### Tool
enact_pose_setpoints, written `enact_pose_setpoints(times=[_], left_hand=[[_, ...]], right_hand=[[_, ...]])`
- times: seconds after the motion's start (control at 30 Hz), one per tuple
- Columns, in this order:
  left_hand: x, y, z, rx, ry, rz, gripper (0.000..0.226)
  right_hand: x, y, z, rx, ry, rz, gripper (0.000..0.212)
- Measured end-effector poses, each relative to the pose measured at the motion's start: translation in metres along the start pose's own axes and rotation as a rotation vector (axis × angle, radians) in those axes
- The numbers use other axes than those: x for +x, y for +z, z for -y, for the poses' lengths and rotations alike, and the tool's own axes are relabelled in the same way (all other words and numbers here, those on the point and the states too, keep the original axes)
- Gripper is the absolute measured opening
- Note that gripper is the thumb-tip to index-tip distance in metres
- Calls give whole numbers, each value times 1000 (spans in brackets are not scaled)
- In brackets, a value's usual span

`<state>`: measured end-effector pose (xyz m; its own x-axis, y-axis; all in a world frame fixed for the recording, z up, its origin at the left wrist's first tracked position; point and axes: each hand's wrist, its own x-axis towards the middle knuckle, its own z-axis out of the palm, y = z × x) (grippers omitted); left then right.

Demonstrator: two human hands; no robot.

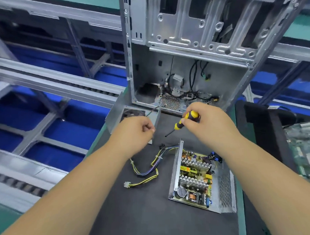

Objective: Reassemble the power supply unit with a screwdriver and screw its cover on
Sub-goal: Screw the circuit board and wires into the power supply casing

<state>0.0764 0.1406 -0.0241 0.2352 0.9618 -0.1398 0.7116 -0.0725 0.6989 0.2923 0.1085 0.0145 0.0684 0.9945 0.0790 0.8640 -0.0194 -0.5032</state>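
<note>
Lying open on the black mat (145, 206), the power supply unit (197, 179) shows its insides: a circuit board packed with copper coils, finned heat sinks, a round capacitor and yellow parts, framed by a perforated metal wall on the left and a flat perforated flap on the right. Its bundle of yellow, black and purple cables (151, 165) trails out to the left and ends in a small white connector on the mat. Beyond it stands an open computer case (192, 44), holding loose black wiring and a round mesh grille near its floor. The grey metal cover (118, 111) rests beside the case, off the unit. Above the mat, the right hand (204, 122) grips a yellow-and-black screwdriver (184, 120), tip pointing down-left. The left hand (137, 130) has its fingers curled, pinched together; what they hold, if anything, is too small to tell.
</note>
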Motion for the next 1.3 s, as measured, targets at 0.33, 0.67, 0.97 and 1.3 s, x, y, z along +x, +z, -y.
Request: enact_pose_setpoints(times=[0.33, 0.67, 0.97, 1.3], left_hand=[[-5, -16, 24, -102, -60, -35, 14], [9, -17, 45, -133, -20, 80, 14], [18, -26, 45, -205, 26, 112, 16], [16, -27, 26, -402, 14, 153, 14]], right_hand=[[1, 14, 20, -113, -3, 105, 8], [11, 20, 24, -203, 81, 183, 4], [12, 20, 26, -182, 134, 192, 4], [15, -21, 37, -120, 154, -16, 4]])
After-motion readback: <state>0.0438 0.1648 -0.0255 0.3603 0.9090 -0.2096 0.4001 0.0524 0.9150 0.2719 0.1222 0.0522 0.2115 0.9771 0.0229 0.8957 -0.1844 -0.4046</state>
